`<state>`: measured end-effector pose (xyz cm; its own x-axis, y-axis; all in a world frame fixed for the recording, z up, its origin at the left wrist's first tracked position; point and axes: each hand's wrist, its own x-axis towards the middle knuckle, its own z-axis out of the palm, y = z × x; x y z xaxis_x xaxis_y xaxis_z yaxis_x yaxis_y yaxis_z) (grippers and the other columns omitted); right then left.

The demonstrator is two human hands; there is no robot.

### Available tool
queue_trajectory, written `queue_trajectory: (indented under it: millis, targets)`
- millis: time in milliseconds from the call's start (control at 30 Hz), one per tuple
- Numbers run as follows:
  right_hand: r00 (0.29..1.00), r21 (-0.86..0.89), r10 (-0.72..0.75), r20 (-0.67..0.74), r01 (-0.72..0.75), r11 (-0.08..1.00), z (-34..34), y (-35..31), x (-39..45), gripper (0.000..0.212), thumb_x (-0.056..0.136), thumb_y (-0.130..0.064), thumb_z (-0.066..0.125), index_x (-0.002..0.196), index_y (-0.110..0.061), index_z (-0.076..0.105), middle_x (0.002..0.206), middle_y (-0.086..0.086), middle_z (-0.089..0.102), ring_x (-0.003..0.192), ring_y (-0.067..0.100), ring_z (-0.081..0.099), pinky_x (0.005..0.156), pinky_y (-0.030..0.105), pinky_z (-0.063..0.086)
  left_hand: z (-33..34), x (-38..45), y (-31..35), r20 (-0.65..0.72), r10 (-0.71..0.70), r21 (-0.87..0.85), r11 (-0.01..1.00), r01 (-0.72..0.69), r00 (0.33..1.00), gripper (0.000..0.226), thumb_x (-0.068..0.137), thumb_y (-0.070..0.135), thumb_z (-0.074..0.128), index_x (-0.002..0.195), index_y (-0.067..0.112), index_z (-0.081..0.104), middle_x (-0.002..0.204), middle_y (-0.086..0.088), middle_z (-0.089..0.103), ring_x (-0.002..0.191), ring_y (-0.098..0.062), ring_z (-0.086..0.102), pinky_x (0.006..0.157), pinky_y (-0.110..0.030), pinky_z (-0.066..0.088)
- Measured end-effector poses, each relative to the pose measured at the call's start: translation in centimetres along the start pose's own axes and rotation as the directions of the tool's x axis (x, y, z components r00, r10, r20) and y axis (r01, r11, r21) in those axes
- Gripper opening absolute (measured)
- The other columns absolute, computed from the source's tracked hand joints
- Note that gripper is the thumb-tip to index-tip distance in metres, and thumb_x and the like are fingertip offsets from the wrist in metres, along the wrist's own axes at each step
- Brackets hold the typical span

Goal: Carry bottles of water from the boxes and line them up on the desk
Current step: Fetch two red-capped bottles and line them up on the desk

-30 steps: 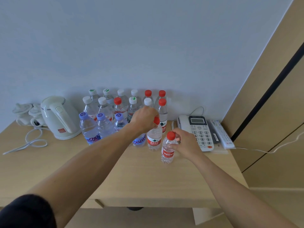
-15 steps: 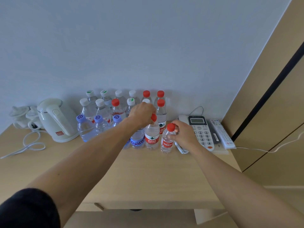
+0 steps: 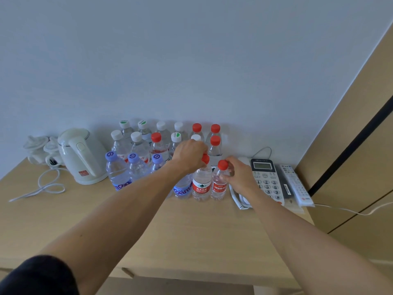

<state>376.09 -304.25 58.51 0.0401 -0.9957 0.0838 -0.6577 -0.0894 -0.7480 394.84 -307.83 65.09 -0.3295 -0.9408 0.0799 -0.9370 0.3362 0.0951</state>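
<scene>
Near worktop back edge: left hand curled over red cap of one bottle, right hand pinching neck of small bottle just beside it. Both upright, touching front row of bottles. Kettle left, phone right.

Left arm hides blue-labelled bottle's top.

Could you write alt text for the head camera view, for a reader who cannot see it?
Two bare hands set red-capped water bottles upright at the front of a cluster of bottles on a wooden desk: the left hand grips one bottle, the right hand grips a smaller bottle beside it. A white kettle stands left, a phone right.
</scene>
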Motion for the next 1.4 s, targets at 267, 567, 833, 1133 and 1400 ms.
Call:
queue_trajectory:
  millis: [267, 567, 833, 1133, 1400]
  targets:
    - [1.000, 0.027, 0.005, 0.030, -0.006, 1.000, -0.22, 0.05, 0.41, 0.037, 0.077, -0.007, 0.080, 0.106, -0.018, 0.059, 0.107, 0.005, 0.068, 0.099, 0.019, 0.062, 0.090, 0.035, 0.051, 0.31, 0.06, -0.18, -0.030, -0.020, -0.089, 0.996, 0.017, 0.999, 0.028, 0.083, 0.030, 0.081, 0.107, 0.017, 0.074, 0.098, -0.001, 0.073, 0.092, -0.021, 0.066, 0.069, -0.030, 0.047]
    - [0.999, 0.034, 0.017, 0.048, -0.019, 0.999, -0.45, 0.31, 0.46, 0.042, 0.074, -0.007, 0.083, 0.104, -0.024, 0.058, 0.103, -0.001, 0.067, 0.091, 0.013, 0.061, 0.078, 0.023, 0.045, 0.62, -0.14, -0.31, -0.065, -0.031, -0.119, 0.993, 0.023, 0.997, 0.027, 0.084, 0.029, 0.079, 0.108, 0.019, 0.074, 0.099, -0.001, 0.074, 0.092, -0.022, 0.067, 0.077, -0.033, 0.055]
    - [0.998, -0.001, 0.064, 0.027, -0.064, 0.998, -0.40, 0.63, 0.96, 0.045, 0.071, -0.012, 0.086, 0.109, -0.015, 0.062, 0.101, 0.006, 0.069, 0.088, 0.020, 0.063, 0.079, 0.028, 0.049, 0.54, -0.01, -0.36, -0.057, -0.031, -0.083, 0.996, 0.026, 0.998, 0.041, 0.081, 0.036, 0.082, 0.117, 0.021, 0.071, 0.104, -0.001, 0.074, 0.096, -0.022, 0.067, 0.076, -0.032, 0.053]
    - [0.998, 0.003, 0.048, 0.048, -0.048, 0.999, -0.68, 0.73, 0.99, 0.042, 0.070, -0.008, 0.086, 0.107, -0.014, 0.067, 0.099, 0.007, 0.070, 0.091, 0.024, 0.066, 0.086, 0.033, 0.052, 0.70, -0.19, -0.28, -0.063, -0.011, -0.051, 0.999, 0.008, 0.998, 0.031, 0.084, 0.034, 0.079, 0.110, 0.018, 0.074, 0.101, -0.003, 0.073, 0.095, -0.023, 0.065, 0.083, -0.037, 0.056]
    - [0.999, 0.022, 0.022, 0.025, -0.022, 1.000, -0.50, 0.79, 0.78, 0.036, 0.072, -0.010, 0.085, 0.099, -0.023, 0.064, 0.098, 0.004, 0.069, 0.090, 0.022, 0.064, 0.086, 0.035, 0.051, 0.54, 0.03, -0.33, -0.056, -0.017, -0.102, 0.995, 0.011, 0.998, 0.030, 0.085, 0.030, 0.079, 0.111, 0.016, 0.075, 0.102, -0.003, 0.074, 0.096, -0.022, 0.067, 0.080, -0.032, 0.053]
